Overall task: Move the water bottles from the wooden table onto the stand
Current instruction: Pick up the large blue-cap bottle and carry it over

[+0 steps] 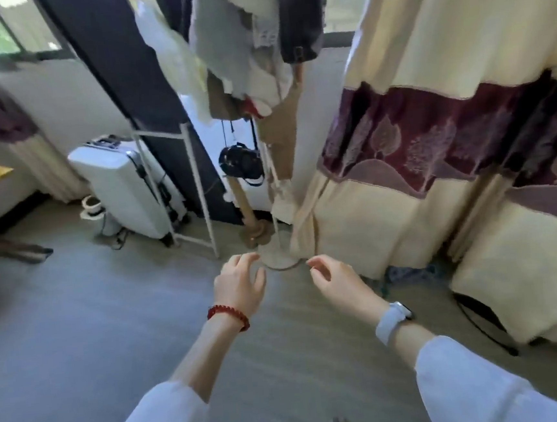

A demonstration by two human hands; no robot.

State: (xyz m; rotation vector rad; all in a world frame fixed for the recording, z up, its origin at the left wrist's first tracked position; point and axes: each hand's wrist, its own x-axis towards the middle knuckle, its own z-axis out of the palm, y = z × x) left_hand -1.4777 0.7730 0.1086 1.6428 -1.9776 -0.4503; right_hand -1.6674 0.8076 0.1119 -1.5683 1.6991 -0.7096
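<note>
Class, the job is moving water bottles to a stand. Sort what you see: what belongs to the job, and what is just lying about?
Job:
left hand, empty
right hand, empty
No bottles or wooden table in view.

Lying about:
white suitcase
coat rack
curtain
black camera

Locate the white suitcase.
In the head view, the white suitcase stands left of centre on the floor, against the wall, just behind the white metal rack.

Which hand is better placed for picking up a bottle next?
Neither clearly: left hand and right hand are both empty, open and level over the floor. No bottle or wooden table is in view.
</note>
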